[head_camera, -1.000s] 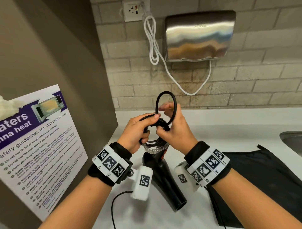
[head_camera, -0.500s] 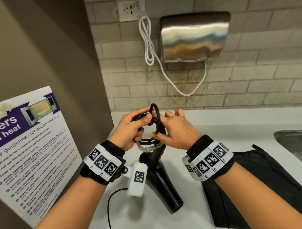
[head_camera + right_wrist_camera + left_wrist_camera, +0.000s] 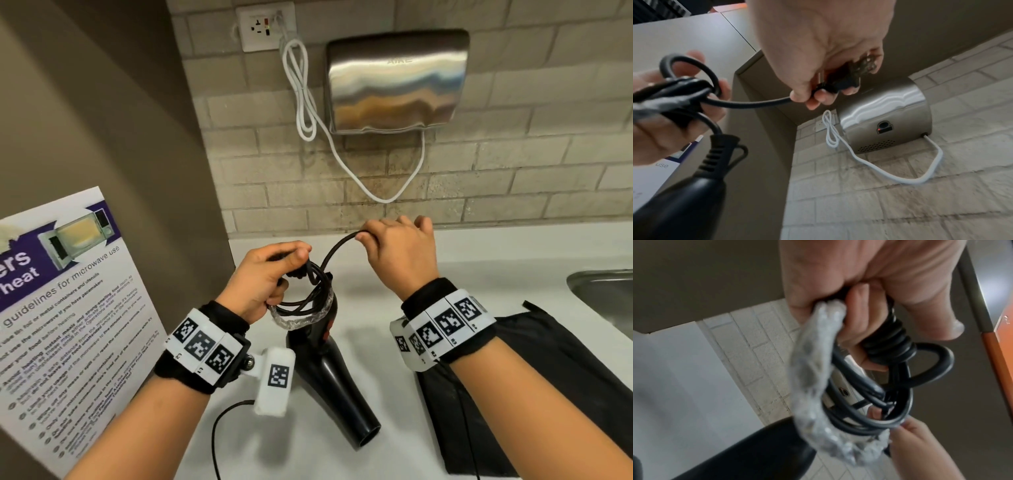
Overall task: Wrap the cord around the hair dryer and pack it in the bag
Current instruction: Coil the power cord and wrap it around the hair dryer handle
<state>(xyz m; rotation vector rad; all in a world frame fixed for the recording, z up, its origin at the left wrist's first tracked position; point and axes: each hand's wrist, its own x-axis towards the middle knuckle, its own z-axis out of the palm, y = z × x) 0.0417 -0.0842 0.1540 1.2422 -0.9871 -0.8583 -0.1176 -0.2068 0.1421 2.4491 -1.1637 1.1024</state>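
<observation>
- The left hand (image 3: 270,274) is raised over the counter (image 3: 376,281), fingers curled round the coiled cord (image 3: 301,301).
- The right hand (image 3: 399,253), lifted to its right, grips the plug (image 3: 846,78).
- The dryer (image 3: 329,377) hangs over the counter.
- The bag (image 3: 548,377) lies right of it.

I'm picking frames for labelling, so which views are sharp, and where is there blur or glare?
Head view: sharp, with glare streaks on the wall-mounted steel hand dryer. Left wrist view: soft; the coiled black cord and left hand are blurred. Right wrist view: right hand fairly clear, black hair dryer blurred in the foreground.
</observation>
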